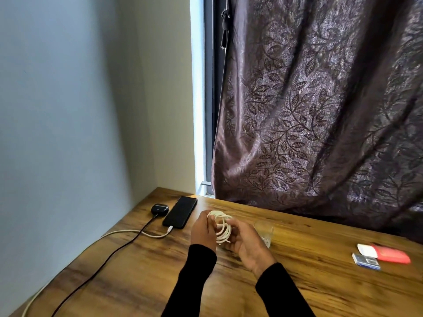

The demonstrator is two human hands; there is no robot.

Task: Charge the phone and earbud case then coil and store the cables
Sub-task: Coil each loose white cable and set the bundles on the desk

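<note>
A black phone [180,212] lies face up at the table's far left, with a white cable [137,232] plugged into its near end. Beside it on the left sits a black earbud case [159,209] with a black cable [109,257] plugged in; both cables run off the table's left front edge. Over the middle of the table, my left hand [202,231] and my right hand [246,243] together hold a coiled white cable [223,227] in several loops. Both sleeves are black.
A clear glass [265,232] stands on the wooden table [297,289] just right of my right hand. A red and white packet [386,253] and a small blue and white box [366,264] lie at the right. A dark patterned curtain [320,110] hangs behind the table.
</note>
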